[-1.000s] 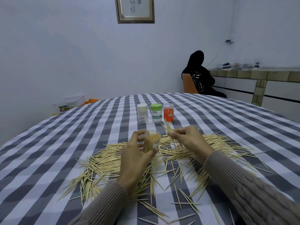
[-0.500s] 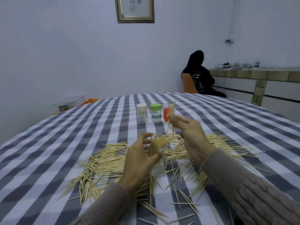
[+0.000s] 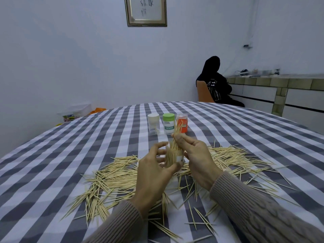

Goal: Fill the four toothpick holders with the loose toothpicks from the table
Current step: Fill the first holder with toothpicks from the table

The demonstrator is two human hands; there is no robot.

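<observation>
The person's left hand [image 3: 154,170] is wrapped around a clear toothpick holder [image 3: 175,157], thumb on the near side and fingers curled round the far side, so that grip is narrow and full of the holder. The holder is lifted a little above the worktop [image 3: 52,172] and leans slightly; it is already packed with pale sticks. The right hand [image 3: 194,155] pinches a bundle of toothpicks [image 3: 177,137] between thumb and fingertips, its grip tight on them. The bundle's lower ends go down into the mouth of the holder, and its upper ends fan out above the fingers, crossing in front of the jars behind.

Those three other holders stand upright in a row farther back on the checked cloth: one with a white cap [image 3: 153,124] on the left, one with a green cap [image 3: 169,124] and a label in the middle, and an orange one [image 3: 182,123] on the right. They stand just beside each other, the green and orange ones nearly touching. The white-capped one looks almost empty, with only a stick or two showing through its clear wall.

Loose toothpicks [image 3: 114,179] lie strewn across the worktop beneath and around both hands, in a thick heap to the left, another spread to the right, and scattered single sticks nearer the sleeves.

At the far side of the room a person in dark clothing [image 3: 215,85] sits on an orange chair [image 3: 203,93] beside a tiled counter [image 3: 280,83]. A framed picture [image 3: 145,11] hangs on the wall.
</observation>
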